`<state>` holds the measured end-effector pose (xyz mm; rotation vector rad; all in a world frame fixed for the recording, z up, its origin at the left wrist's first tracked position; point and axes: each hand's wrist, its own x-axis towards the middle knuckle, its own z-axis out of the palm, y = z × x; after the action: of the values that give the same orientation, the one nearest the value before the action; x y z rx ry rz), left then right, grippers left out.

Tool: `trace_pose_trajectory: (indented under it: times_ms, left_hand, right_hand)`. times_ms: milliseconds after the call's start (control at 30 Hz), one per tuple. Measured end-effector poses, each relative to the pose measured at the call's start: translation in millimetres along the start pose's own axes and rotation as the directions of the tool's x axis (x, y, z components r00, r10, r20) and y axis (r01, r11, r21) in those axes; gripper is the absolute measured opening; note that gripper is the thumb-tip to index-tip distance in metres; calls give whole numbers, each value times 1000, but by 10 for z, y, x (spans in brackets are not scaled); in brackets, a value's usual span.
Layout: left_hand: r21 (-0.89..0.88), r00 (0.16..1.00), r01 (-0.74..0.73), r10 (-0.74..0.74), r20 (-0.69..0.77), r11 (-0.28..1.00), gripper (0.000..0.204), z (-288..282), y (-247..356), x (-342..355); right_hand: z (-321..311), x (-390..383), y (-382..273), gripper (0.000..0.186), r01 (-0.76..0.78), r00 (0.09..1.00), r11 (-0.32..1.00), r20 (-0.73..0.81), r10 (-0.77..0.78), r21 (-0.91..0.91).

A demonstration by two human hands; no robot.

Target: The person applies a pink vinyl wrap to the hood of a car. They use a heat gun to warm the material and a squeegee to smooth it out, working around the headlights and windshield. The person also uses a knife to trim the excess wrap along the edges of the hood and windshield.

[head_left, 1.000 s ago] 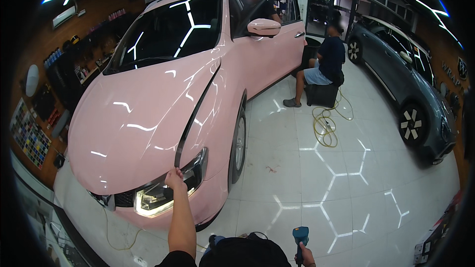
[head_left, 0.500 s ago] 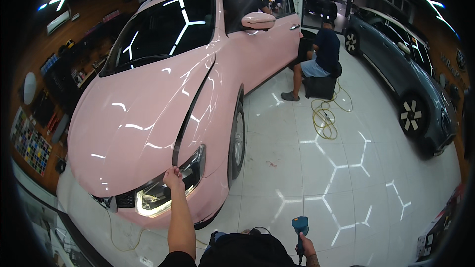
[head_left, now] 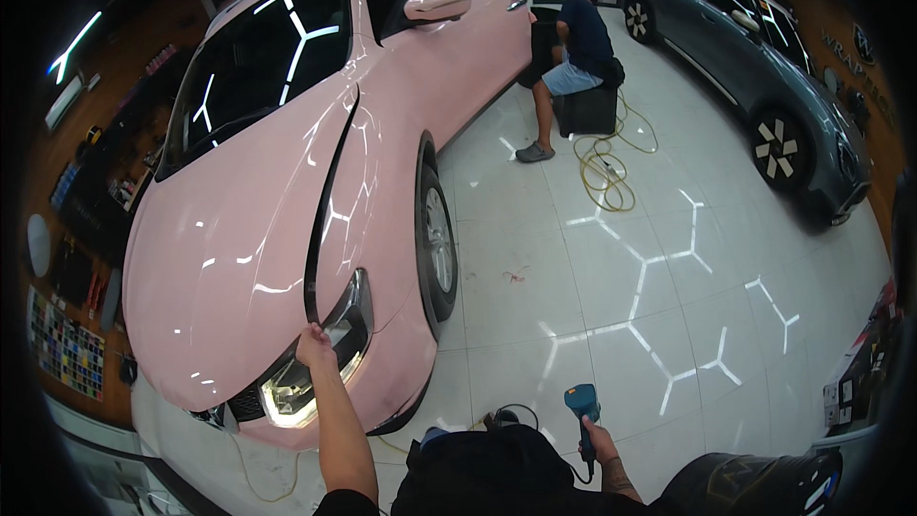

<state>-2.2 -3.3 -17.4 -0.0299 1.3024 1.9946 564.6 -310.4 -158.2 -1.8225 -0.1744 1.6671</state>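
My left hand (head_left: 315,346) is closed in a pinch at the front corner of the pink car's hood (head_left: 224,277), just above the lit headlight (head_left: 294,390). What its fingers grip there is too small to make out. A dark gap (head_left: 320,215) runs back from the fingertips between the hood and the pink fender (head_left: 387,172). Low in the view, my right hand (head_left: 600,440) is wrapped round the handle of a teal corded heat gun (head_left: 582,401), held over the floor away from the car.
One person (head_left: 583,48) sits on a black box (head_left: 587,112) beside the pink car's door; another is by its window. A yellow hose (head_left: 607,182) lies coiled on the white tiles. A dark grey car (head_left: 716,38) stands right. A black rounded object (head_left: 755,483) is at lower right.
The view has shifted, so the car sits further left and higher. My left hand keeps its pinch at the hood corner. The heat gun stays in my right hand, slightly higher in the picture.
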Motion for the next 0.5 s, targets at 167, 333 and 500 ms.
trace_pose_trajectory:
  times_ms: [167,333,500]
  left_hand:
    - [50,997,41,-38,-74,998,3,4,30,57]
    - [100,990,77,-64,-126,992,2,73,42,49]
    - [102,966,133,-106,-234,986,4,121,97,82]
  right_hand:
    - [10,91,56,53,0,1000,1000,-6,0,20]
    - [-1,199,173,51,-22,1000,999,2,22,47]
    - [13,189,231,50,-36,999,996,-9,37,77]
